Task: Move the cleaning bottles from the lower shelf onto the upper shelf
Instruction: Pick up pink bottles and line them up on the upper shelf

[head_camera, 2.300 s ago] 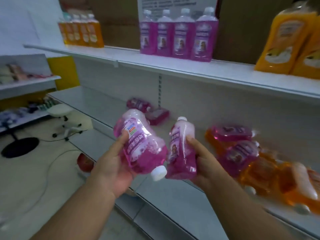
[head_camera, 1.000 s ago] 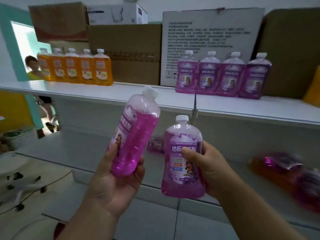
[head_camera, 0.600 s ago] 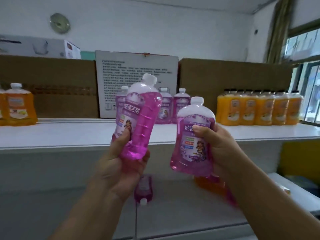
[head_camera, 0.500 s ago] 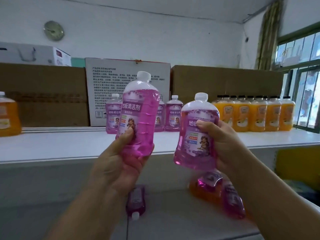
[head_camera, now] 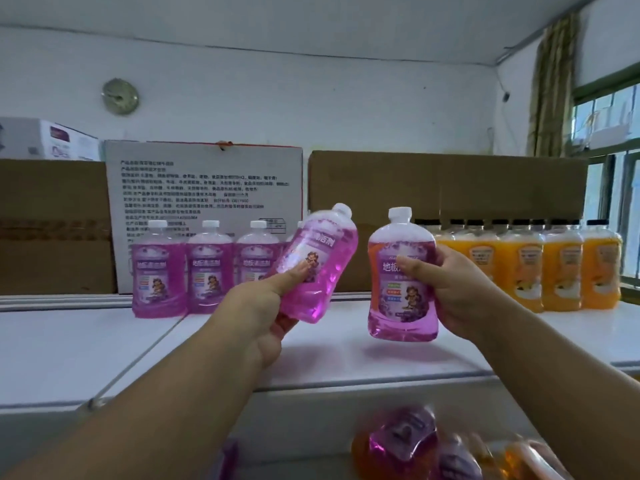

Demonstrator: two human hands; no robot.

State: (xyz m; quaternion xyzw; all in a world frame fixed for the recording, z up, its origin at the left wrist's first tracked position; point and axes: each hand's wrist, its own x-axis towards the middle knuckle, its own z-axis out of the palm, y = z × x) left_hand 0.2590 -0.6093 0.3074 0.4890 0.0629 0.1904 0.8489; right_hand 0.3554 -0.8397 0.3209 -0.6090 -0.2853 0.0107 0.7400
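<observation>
My left hand (head_camera: 258,317) grips a purple cleaning bottle (head_camera: 320,263) that tilts to the right, above the white upper shelf (head_camera: 329,355). An upright purple bottle (head_camera: 401,282) hangs a little above the same shelf, held in my right hand (head_camera: 450,289). Several purple bottles (head_camera: 207,268) stand in a row at the back left of the upper shelf. On the lower shelf, purple and orange bottles (head_camera: 401,441) lie on their sides, blurred, at the bottom right.
A row of orange bottles (head_camera: 561,268) stands at the right of the upper shelf. Brown cardboard boxes (head_camera: 446,185) and a white printed box (head_camera: 204,181) line the back. A window (head_camera: 609,174) is at the far right.
Both hands have carried their bottles forward over the upper shelf, towards the gap between the purple and orange rows. The left bottle has tilted to the right. The view has shifted left.
</observation>
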